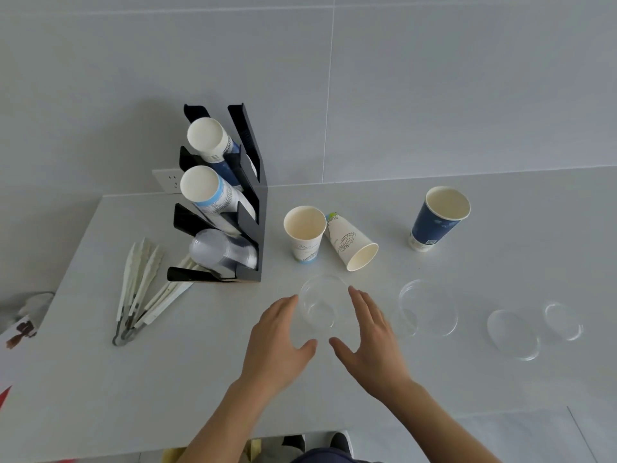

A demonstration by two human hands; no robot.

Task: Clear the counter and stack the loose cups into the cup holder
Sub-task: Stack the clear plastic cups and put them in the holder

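Note:
A clear plastic cup (pixel 322 304) stands upright on the white counter (pixel 167 379) between my hands. My left hand (pixel 278 345) and my right hand (pixel 370 342) flank it with fingers spread; neither clearly grips it. Behind it stand a white paper cup (pixel 304 232) and a second white cup (pixel 350 243) lying tipped against it. A blue paper cup (pixel 439 217) stands upright at the back right. The black cup holder (pixel 252 195) at the back left carries two stacks of paper cups and a stack of clear cups (pixel 222 252) in its lowest slot.
Another clear cup (pixel 429 307) sits right of my right hand, with two clear lids (pixel 512 334) (pixel 564 320) further right. Several white tongs (pixel 140 285) lie left of the holder. A wall socket (pixel 168 182) sits behind it. The counter's front edge runs near my body.

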